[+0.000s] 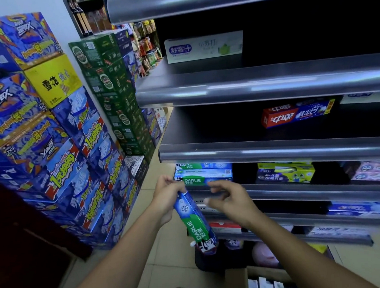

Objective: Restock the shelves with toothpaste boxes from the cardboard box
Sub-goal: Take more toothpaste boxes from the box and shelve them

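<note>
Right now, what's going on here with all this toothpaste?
A person is restocking a shop shelf. Their left hand grips a green-and-blue Darlie toothpaste box, tilted, just in front of the shelf where a stack of Darlie boxes already lies. Their right hand hovers open beside it, holding nothing. A cardboard box with more packs sits on the floor below.

A green-and-blue Darlie toothpaste box [195, 222] hangs tilted, its upper end gripped by the left hand [165, 197], just beside the right hand [231, 200]. Stacked Darlie boxes [203, 174] lie flat on the shelf [300, 192] just beyond both hands. The open cardboard box [270, 272] sits below the right forearm.
</note>
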`<state>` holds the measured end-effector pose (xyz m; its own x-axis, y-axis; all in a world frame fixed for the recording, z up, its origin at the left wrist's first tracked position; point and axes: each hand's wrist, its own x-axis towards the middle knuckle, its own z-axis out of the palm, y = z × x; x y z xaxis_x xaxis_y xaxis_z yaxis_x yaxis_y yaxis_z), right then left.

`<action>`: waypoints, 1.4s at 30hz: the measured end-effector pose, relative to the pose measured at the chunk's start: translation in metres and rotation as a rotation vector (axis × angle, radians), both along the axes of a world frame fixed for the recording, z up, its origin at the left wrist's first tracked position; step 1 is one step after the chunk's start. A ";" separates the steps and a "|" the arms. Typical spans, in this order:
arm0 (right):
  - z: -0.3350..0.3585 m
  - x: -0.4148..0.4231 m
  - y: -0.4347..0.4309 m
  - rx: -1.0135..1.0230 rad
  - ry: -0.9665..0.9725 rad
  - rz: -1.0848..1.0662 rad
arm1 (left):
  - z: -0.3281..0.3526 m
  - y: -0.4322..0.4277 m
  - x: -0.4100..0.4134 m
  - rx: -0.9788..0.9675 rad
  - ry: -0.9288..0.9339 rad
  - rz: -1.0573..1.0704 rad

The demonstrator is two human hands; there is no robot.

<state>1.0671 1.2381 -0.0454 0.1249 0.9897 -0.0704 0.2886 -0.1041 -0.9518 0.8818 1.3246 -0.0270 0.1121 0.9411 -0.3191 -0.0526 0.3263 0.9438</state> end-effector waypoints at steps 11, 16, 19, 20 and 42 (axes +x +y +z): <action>-0.012 0.013 -0.013 0.119 0.237 -0.067 | 0.013 -0.031 0.030 0.078 0.110 -0.304; -0.020 0.029 -0.023 0.188 0.564 -0.354 | -0.024 -0.041 -0.014 -0.128 0.352 -0.374; -0.024 0.027 -0.021 0.201 0.732 -0.431 | -0.044 -0.049 -0.023 -0.181 0.168 -0.373; -0.025 0.024 -0.020 0.203 0.774 -0.434 | -0.048 -0.049 -0.021 -0.152 0.103 -0.336; -0.020 0.033 0.041 0.032 -0.164 -0.483 | -0.016 0.037 -0.002 0.285 0.485 0.058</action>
